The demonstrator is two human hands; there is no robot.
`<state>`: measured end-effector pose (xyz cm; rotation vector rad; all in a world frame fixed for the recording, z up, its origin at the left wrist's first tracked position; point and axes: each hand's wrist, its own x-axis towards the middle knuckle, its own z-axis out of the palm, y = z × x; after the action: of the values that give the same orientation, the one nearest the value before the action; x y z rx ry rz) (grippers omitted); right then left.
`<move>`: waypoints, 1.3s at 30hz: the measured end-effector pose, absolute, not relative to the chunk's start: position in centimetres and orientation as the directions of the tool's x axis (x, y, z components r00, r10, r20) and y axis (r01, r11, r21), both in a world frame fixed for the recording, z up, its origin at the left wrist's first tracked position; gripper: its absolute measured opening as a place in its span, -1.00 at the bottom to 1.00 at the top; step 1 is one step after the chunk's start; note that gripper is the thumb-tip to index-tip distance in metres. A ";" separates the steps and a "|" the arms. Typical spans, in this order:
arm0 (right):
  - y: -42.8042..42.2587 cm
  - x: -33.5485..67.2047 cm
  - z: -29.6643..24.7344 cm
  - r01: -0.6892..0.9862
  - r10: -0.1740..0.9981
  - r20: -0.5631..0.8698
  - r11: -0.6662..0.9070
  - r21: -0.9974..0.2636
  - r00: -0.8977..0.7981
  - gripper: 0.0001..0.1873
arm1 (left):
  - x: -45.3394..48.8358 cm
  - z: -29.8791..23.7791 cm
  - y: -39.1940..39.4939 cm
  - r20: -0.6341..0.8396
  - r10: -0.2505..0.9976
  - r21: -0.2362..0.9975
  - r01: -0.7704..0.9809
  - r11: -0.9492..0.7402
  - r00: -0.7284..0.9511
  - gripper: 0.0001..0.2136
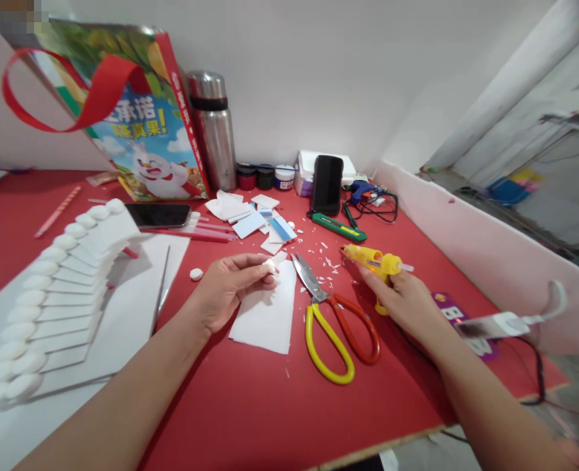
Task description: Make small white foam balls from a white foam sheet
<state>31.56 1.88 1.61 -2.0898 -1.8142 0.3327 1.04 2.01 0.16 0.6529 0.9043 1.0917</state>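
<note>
Between the thumb and fingers of my left hand (pixel 230 288) is a small white piece (pixel 272 263), partly hidden by the fingertips. Below that hand lies a folded white paper (pixel 264 324). My right hand (pixel 409 301) is wrapped round a yellow hot glue gun (pixel 370 258), its nozzle pointing left and a glue stick poking out of its back. Scissors (pixel 321 297) with one yellow and one red handle lie with blades apart between my hands. A small round white piece (pixel 196 274) rests left of my left hand.
A curved white model (pixel 68 288) edged with round white pieces stands at the left. Card scraps (pixel 250 222), a green utility knife (pixel 338 227), a phone (pixel 327 184), a steel flask (pixel 215 131) and a gift bag (pixel 156 144) sit behind. A power strip (pixel 495 325) lies at right.
</note>
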 end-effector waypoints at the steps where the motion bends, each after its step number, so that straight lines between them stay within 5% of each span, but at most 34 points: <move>1: 2.0 31.7 1.5 0.918 0.988 0.041 -0.122 -0.377 0.148 -0.40 | 1.0 0.2 2.0 -0.282 0.941 0.823 -0.457 0.338 0.188 -0.79; 6: 0.1 32.1 2.2 0.964 0.995 0.045 -0.078 -0.253 0.093 -0.50 | 1.0 0.4 1.7 -0.256 0.947 0.837 -0.446 0.318 0.195 -0.79; 10: -4.6 31.6 4.7 0.991 0.957 0.290 0.044 -0.123 -0.006 -0.50 | 1.0 0.6 1.7 -0.258 0.943 0.839 -0.436 0.326 0.209 -0.80; 13: -6.5 28.9 7.5 0.952 0.886 0.450 0.228 -0.202 -0.117 -0.71 | 1.1 0.7 1.7 -0.243 0.945 0.840 -0.440 0.318 0.220 -0.82; 17: -3.3 23.7 9.4 0.748 0.941 0.314 0.297 -0.594 -0.124 -0.83 | 1.2 0.8 1.6 -0.219 0.945 0.841 -0.444 0.309 0.244 -0.83; 22: 3.0 20.5 7.1 0.303 0.972 -0.055 0.018 -0.953 -0.230 -0.78 | 1.0 0.7 1.6 -0.192 0.952 0.842 -0.458 0.284 0.237 -0.84; 26: 4.0 20.4 4.6 -0.016 0.929 -0.217 -0.232 -0.973 -0.299 -0.77 | 0.9 0.5 1.7 -0.191 0.951 0.844 -0.454 0.285 0.242 -0.83; 30: 3.7 21.0 3.6 -0.132 0.908 -0.250 -0.309 -0.942 -0.337 -0.76 | 1.1 0.2 1.7 -0.202 0.939 0.862 -0.405 0.305 0.277 -0.84; 39: 4.1 21.4 3.6 0.044 0.917 -0.205 -0.203 -0.978 -0.342 -0.78 | 1.0 0.2 1.6 -0.260 0.911 0.895 -0.275 0.352 0.320 -0.81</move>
<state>21.43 4.07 3.60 -1.1825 -1.3663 1.6261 0.99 1.59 0.24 0.8614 0.9064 0.9212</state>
